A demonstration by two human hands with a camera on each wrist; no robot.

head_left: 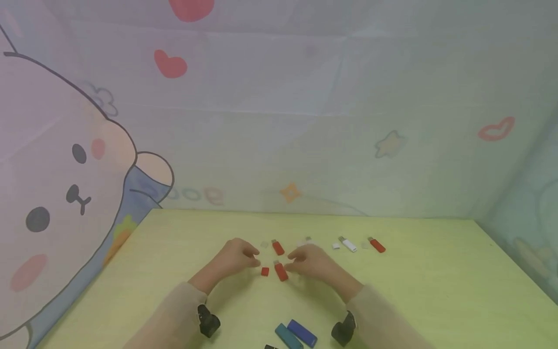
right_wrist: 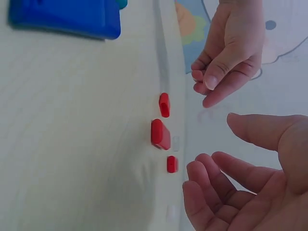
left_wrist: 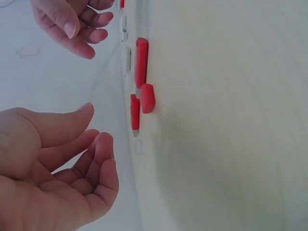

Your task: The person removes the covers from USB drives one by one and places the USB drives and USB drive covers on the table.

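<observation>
A red USB stick [head_left: 281,272] lies uncapped on the table between my hands, its metal plug pointing away from me. Its red cap [head_left: 265,271] lies just to the left, close to the fingertips of my left hand [head_left: 237,256]. My right hand [head_left: 311,261] hovers beside the stick's right side. Both hands have loosely bent fingers with gaps to the thumbs and hold nothing, as the left wrist view also shows for the left hand [left_wrist: 72,168]. Behind lies a second red USB stick [head_left: 278,247] with a pale clear cap [head_left: 264,245] beside it.
Farther right lie a white USB stick [head_left: 348,244], its white cap [head_left: 335,246], another red USB stick [head_left: 377,245] and a pale cap [head_left: 364,245]. My right hand partly covers another stick's metal plug [head_left: 308,239]. Nearer are teal [head_left: 289,336] and blue [head_left: 302,333] sticks.
</observation>
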